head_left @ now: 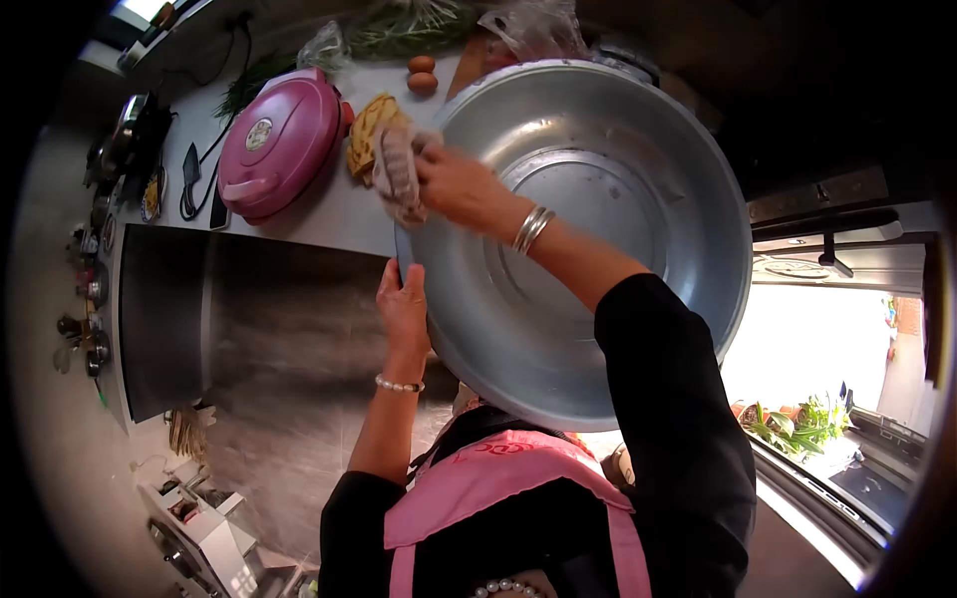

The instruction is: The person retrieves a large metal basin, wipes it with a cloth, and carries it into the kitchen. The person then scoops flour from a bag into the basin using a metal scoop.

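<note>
A large grey metal basin (588,329) is tilted in front of me, its inside facing up toward me. My left hand (402,304) grips its left rim, thumb and fingers round the edge. My right hand (459,184), with silver bangles at the wrist, is closed on a striped cloth (397,174) at the basin's upper left rim. Behind the cloth, a folded yellow-brown flat piece (371,132) that looks like pancake lies on the white counter, partly hidden. The basin's far underside is out of sight.
A pink round electric griddle (284,145), lid down, stands on the white counter (349,224). Two brown eggs (423,80), green herbs (414,30) and a plastic bag (538,28) lie farther back. A black spatula (189,179) rests at left; a window with plants (797,429) is at right.
</note>
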Demonstrator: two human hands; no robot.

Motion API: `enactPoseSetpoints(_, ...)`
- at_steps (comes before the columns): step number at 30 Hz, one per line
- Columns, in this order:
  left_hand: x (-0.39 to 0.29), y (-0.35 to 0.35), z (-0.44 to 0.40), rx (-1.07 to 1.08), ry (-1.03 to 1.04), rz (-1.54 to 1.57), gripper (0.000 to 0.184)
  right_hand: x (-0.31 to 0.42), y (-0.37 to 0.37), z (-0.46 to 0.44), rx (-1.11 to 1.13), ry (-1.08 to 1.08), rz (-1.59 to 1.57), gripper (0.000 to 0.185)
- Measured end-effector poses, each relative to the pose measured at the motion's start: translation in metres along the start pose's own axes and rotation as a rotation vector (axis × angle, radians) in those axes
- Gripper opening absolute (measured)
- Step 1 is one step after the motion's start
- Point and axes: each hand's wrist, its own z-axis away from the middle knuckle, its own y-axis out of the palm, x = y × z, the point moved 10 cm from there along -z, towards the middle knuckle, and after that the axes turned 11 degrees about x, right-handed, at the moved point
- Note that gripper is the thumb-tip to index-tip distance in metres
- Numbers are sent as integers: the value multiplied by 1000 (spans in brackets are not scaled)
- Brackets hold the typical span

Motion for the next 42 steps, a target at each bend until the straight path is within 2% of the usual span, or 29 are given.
enactPoseSetpoints(2, -9, 1, 4, -18, 34, -79, 14, -70, -4, 0, 13, 201, 24, 21)
enactPoseSetpoints(3, -11, 0, 5, -19, 35, -54, 14, -97, -27, 12, -187, 251, 283, 23)
enactPoseSetpoints(4, -11, 3, 5, -12, 33, -24, 14, -146, -7, 24, -61, 373, 353, 25)
enactPoseSetpoints(5, -11, 5, 6, -1, 39, -7, 14, -184, -16, 53, -108, 525, 329, 28)
enactPoseSetpoints(6, -11, 6, 6, 7, 45, 13, 13, -209, -24, 85, 19, 657, 501, 27)
enactPoseSetpoints(8, -11, 2, 6, -14, 64, -22, 12, -235, -49, 156, 240, 861, 533, 25)
enactPoseSetpoints(10, -13, 5, 7, -2, 29, 11, 11, -273, -43, 252, 382, 1086, 579, 24)
enactPoseSetpoints(13, -6, 8, 3, 23, 8, 152, 13, -198, -72, 350, 849, 1305, 403, 28)
enactPoseSetpoints(16, 4, 9, -3, 95, 25, 240, 21, -47, -117, 408, 738, 1390, -32, 44)
enactPoseSetpoints(17, 5, 8, -4, 126, 36, 250, 25, -3, -92, 428, 1127, 1143, -116, 47)
enactPoseSetpoints(18, 4, 7, -3, 153, 41, 259, 30, 40, -125, 426, 843, 1383, -716, 47)
enactPoseSetpoints(19, 4, 8, -4, 192, 40, 269, 35, 67, -132, 469, 555, 1573, -930, 42)
enactPoseSetpoints(20, 4, 13, -7, 238, 36, 282, 40, 95, -140, 497, -37, 1702, -1218, 40)
enactPoseSetpoints(21, 3, 18, -5, 366, 20, 221, 52, 125, -147, 531, -693, 1719, -1429, 39)
enactPoseSetpoints(22, 8, 18, -4, 377, -152, 137, 55, 149, -153, 556, -833, 1720, -1395, 38)
enactPoseSetpoints(23, 16, 11, -11, 386, -60, 117, 57, 150, -151, 573, -923, 1674, -1383, 38)
enactPoseSetpoints(24, 14, 17, -11, 491, -127, 135, 57, 163, -152, 599, -1060, 1603, -1227, 42)
enactPoseSetpoints(25, 22, 15, -18, 521, -197, 100, 53, 181, -157, 592, -1204, 1637, -1230, 45)
enactPoseSetpoints(28, 34, 14, -25, 525, -342, 32, 47, 192, -141, 600, -1414, 1333, -1299, 52)
enactPoseSetpoints(30, 41, 12, -37, 527, -385, -7, 44, 198, -137, 583, -1471, 1205, -1427, 57)
enactPoseSetpoints(33, 21, 13, -34, 419, -349, -39, 41, 200, -148, 556, -1521, 930, -1524, 62)
enactPoseSetpoints(34, 12, 21, -27, 514, -337, 13, 38, 202, -144, 561, -1534, 902, -1508, 62)
enactPoseSetpoints(37, -2, 10, -15, 436, -359, 46, 38, 210, -105, 605, -1620, 796, -1566, 59)
enactPoseSetpoints(38, -6, 4, -8, 415, -371, 84, 38, 214, -88, 624, -1423, 1046, -1367, 48)
enactPoseSetpoints(40, -19, -7, 6, 523, -393, 173, 38, 222, -56, 661, -946, 1500, -935, 26)
enactPoseSetpoints(41, -24, -9, 10, 577, -398, 231, 38, 210, -55, 670, -987, 1363, -857, 21)
enactPoseSetpoints(42, -27, -19, 3, 547, -322, 272, 32, 216, -85, 637, -1335, 1476, -1062, 14)
